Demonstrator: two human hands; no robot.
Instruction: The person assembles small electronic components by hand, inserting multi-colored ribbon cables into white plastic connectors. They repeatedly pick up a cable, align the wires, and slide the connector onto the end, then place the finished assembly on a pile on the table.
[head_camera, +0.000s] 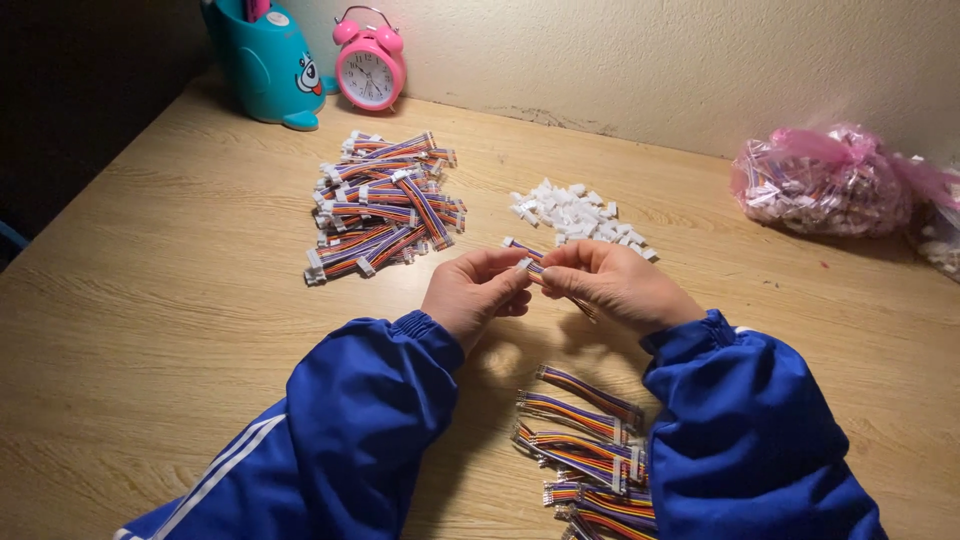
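Both hands pinched one rainbow ribbon cable (527, 258), left hand (475, 295) and right hand (612, 285) meeting at its end just below the white connector housings pile (580, 218); seating a housing well likely needed squared pins, gentle push.

Pale wooden table (150, 300) against rough cream wall (650, 60)

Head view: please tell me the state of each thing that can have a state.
Ribbon cable: held between left hand and right hand.
Pink bag: tied shut, lying.
Alarm clock: upright.
Teal pen holder: upright.
White connectors: loose pile.
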